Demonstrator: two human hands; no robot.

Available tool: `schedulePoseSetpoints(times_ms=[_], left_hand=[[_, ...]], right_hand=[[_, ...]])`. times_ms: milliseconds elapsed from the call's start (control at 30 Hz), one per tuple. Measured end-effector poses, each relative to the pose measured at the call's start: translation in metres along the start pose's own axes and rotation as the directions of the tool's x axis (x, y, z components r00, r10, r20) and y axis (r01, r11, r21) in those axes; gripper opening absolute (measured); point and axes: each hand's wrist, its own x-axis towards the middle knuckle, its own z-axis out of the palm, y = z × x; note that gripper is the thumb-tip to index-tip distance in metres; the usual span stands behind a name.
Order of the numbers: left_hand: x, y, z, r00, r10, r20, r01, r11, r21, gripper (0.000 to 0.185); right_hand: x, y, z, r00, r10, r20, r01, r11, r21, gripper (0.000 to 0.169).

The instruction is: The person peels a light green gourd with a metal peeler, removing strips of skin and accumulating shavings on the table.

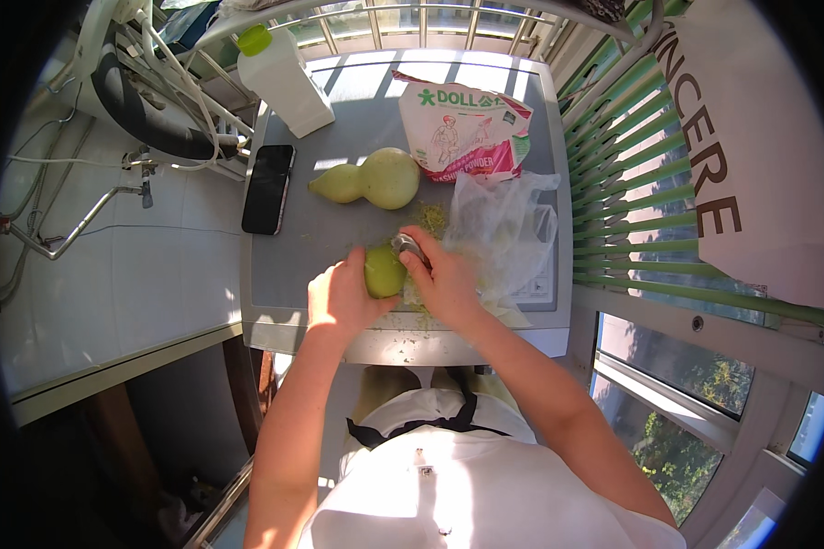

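My left hand (340,294) grips a round green gourd (383,273) from its left side, low over the machine's top. In my right hand (446,278) is a small metal tool (408,245), mostly hidden by the fingers. Its end touches or nearly touches the gourd's upper right; I cannot tell which. Pale green shavings (431,217) lie beyond and below my right hand. Farther back rests a whole bottle gourd (374,180) on its side, its narrow end pointing left. Just right of my right hand lies a crumpled clear plastic bag (515,226).
A black smartphone (269,189) lies at the left edge of the grey machine top (281,274). Behind are a white jug with a green cap (285,82) and a washing powder bag (463,127). Pipes and a tap (145,185) are on the left; green slats (625,178) stand right.
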Motion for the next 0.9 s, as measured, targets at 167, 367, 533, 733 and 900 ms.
schedulePoseSetpoints(times_ms=[167, 367, 533, 733, 900], left_hand=[[-0.003, 0.001, 0.004, 0.998, 0.029, -0.063, -0.027, 0.999, 0.040, 0.077], [0.000, 0.000, 0.004, 1.000, -0.003, -0.021, 0.004, 0.999, 0.052, 0.085], [-0.001, 0.001, 0.000, 1.000, 0.002, -0.021, -0.002, 1.000, 0.023, 0.086], [-0.002, 0.003, -0.004, 1.000, -0.024, -0.014, 0.025, 0.999, 0.024, 0.086], [-0.001, 0.003, -0.001, 1.000, -0.010, -0.019, 0.010, 1.000, 0.019, 0.087]], right_hand=[[0.012, 0.010, 0.003, 0.987, 0.160, 0.021, -0.161, 0.984, 0.082, 0.036], [0.017, 0.012, 0.003, 0.994, 0.082, -0.074, -0.081, 0.996, 0.022, 0.033], [0.022, 0.027, 0.000, 0.996, 0.044, -0.073, -0.048, 0.998, -0.051, 0.034], [0.014, 0.033, -0.003, 0.981, 0.152, -0.117, -0.149, 0.988, 0.031, 0.034], [0.021, 0.021, -0.010, 0.990, 0.109, -0.084, -0.109, 0.994, 0.009, 0.033]])
